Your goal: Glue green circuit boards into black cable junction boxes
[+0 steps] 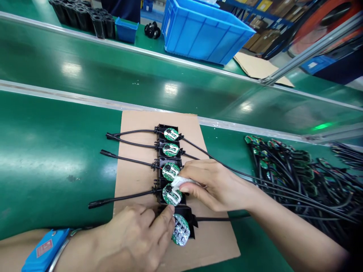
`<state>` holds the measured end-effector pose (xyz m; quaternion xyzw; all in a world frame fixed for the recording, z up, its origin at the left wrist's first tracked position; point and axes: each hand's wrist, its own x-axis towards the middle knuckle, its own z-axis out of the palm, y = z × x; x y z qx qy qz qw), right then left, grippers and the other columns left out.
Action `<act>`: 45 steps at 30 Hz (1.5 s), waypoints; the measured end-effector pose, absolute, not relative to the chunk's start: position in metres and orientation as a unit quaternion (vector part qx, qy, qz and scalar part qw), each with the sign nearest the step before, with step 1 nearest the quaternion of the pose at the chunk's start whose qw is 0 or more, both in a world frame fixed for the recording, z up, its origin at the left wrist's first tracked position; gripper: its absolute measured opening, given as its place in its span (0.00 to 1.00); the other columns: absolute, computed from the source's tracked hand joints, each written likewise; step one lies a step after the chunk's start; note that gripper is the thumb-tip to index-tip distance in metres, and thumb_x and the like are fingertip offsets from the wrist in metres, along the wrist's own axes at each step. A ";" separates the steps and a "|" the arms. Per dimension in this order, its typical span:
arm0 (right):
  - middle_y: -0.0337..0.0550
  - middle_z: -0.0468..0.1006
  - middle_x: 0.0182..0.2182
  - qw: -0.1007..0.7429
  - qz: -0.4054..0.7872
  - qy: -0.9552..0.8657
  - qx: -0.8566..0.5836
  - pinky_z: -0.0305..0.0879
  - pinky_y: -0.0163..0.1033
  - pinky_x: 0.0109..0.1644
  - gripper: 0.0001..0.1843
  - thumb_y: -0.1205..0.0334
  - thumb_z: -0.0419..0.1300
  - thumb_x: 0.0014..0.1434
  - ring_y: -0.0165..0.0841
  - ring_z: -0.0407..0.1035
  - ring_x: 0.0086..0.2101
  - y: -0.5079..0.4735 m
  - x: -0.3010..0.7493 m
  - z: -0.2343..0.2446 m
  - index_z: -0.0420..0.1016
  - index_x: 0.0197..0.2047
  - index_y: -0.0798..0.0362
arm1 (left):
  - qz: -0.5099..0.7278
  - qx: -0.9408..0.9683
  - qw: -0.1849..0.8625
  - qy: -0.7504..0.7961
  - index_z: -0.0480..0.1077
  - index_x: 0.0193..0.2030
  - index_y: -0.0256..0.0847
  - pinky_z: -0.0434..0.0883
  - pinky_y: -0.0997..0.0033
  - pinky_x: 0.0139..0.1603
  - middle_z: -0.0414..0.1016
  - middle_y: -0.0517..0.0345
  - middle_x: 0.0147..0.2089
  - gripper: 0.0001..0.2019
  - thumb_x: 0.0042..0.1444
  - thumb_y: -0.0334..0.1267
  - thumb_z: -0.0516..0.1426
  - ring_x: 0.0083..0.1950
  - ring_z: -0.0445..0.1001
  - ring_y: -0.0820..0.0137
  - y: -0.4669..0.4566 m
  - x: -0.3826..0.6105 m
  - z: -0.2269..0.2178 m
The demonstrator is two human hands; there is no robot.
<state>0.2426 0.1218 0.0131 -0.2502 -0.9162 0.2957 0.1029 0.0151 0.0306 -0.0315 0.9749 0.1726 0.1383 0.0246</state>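
A row of black plastic housings (159, 163) stands on cardboard, with round green circuit boards on top. White paste (173, 197) lies in looped lines on the upper boards. My right hand (211, 185) pinches a small white piece (181, 181) by thumb and fingers, its tip over the fourth circuit board (167, 197); its exact kind is unclear. Bent over the near end of the row, my left hand (138, 234) has its index fingertip at that board's lower edge. Its other fingers lie beside the nearest circuit board (181, 230), which shows no paste. The left thumb is hidden.
Black cables (127, 198) stick out from both sides of the housings. A tangled pile of cables with boards (283, 170) lies at right. The cardboard sheet (141, 119) rests on the green table (56, 158). Behind the metal rail stands a blue crate (204, 34) near black cylinders (98, 24).
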 end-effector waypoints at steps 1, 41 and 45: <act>0.38 0.67 0.25 0.102 0.294 -0.916 -0.254 0.55 0.34 0.33 0.10 0.62 0.52 0.66 0.28 0.59 0.27 0.122 0.244 0.013 0.69 0.35 0.56 | 0.137 0.975 0.026 0.174 0.71 0.54 0.29 0.75 0.67 0.22 0.73 0.37 0.56 0.18 0.61 0.28 0.47 0.32 0.78 0.63 0.030 0.015 -0.032; 0.41 0.67 0.26 0.057 0.348 -0.899 -0.261 0.53 0.36 0.32 0.10 0.63 0.49 0.67 0.31 0.59 0.28 0.050 0.250 0.022 0.69 0.36 0.56 | 0.113 0.989 0.008 0.092 0.71 0.51 0.30 0.64 0.71 0.17 0.76 0.38 0.50 0.16 0.57 0.31 0.54 0.25 0.69 0.70 0.000 0.015 -0.023; 0.41 0.67 0.27 0.056 0.353 -0.892 -0.277 0.54 0.36 0.32 0.08 0.65 0.51 0.66 0.31 0.60 0.29 0.051 0.255 0.023 0.69 0.37 0.56 | 0.119 0.989 0.008 0.088 0.71 0.52 0.30 0.64 0.70 0.16 0.75 0.37 0.52 0.17 0.55 0.33 0.55 0.25 0.70 0.69 -0.001 0.014 -0.025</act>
